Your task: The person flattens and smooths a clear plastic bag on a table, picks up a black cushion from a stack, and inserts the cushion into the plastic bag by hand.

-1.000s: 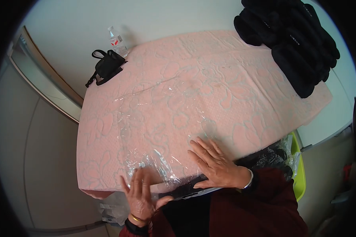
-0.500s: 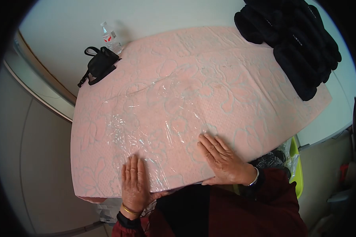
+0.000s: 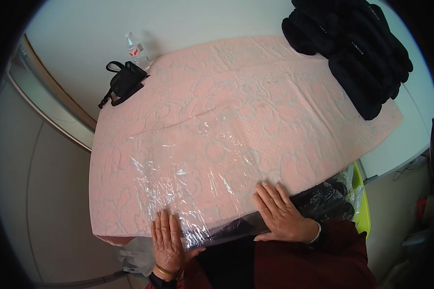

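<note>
Hands [image 3: 283, 216] drawn back toward near edge of pink cloth [image 3: 294, 86], palms down.

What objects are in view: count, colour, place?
Plastic film: one piece, clear, on cloth
Cloth: one, pink, pale pattern, middle
Pouch: one, black, far left
Bottle: one, clear, behind pouch
Padded items: several, black, far right
Tub: one, lime green, lower right
Wrapped goods: count unclear, black, near tub
Crumpled plastic: count unclear, clear, lower left
Jacket: one, dark red, bottom
Left hand: one, bare, on film
Right hand: one, bare, cloth's near edge
</note>
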`<state>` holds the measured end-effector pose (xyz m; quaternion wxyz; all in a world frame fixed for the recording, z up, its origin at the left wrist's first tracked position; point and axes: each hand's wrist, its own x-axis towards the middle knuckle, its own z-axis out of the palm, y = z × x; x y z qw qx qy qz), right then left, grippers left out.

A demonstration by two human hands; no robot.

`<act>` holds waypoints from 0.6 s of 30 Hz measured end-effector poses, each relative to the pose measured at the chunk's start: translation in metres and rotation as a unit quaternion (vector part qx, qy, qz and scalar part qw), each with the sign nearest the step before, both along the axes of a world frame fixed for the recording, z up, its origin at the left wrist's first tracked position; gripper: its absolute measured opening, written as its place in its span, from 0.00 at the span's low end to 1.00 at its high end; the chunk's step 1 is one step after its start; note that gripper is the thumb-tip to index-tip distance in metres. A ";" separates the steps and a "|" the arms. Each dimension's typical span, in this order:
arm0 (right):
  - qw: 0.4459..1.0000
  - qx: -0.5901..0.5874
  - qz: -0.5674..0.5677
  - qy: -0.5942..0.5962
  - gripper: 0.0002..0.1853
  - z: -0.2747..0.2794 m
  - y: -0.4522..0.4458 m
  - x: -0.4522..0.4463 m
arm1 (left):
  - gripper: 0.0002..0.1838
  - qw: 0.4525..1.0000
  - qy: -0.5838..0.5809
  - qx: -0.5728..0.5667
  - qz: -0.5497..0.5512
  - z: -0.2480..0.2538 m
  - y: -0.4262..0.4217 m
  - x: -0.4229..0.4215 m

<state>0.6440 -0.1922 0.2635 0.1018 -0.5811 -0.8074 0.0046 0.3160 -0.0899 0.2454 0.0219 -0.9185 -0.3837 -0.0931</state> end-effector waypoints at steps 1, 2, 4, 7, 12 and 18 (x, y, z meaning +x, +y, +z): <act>1.000 0.008 -0.003 0.013 0.54 -0.001 -0.004 -0.001 | 0.67 1.000 0.000 0.006 0.005 -0.003 -0.006 -0.002; 1.000 0.005 -0.003 0.014 0.54 -0.003 -0.005 -0.002 | 0.67 1.000 0.001 0.003 0.005 -0.005 -0.008 -0.004; 0.999 0.014 -0.007 0.048 0.52 -0.006 0.001 -0.002 | 0.66 1.000 -0.013 -0.003 -0.008 -0.005 -0.010 -0.007; 0.996 0.045 0.003 0.082 0.51 -0.005 0.023 -0.008 | 0.66 0.999 -0.026 -0.011 -0.018 -0.002 -0.009 -0.007; 0.992 0.073 0.035 0.097 0.50 -0.014 0.055 -0.022 | 0.66 0.999 -0.018 -0.037 -0.011 0.012 -0.010 0.001; 0.998 0.051 0.043 0.020 0.51 -0.012 0.060 -0.029 | 0.64 0.992 -0.060 -0.060 -0.096 0.012 -0.004 0.077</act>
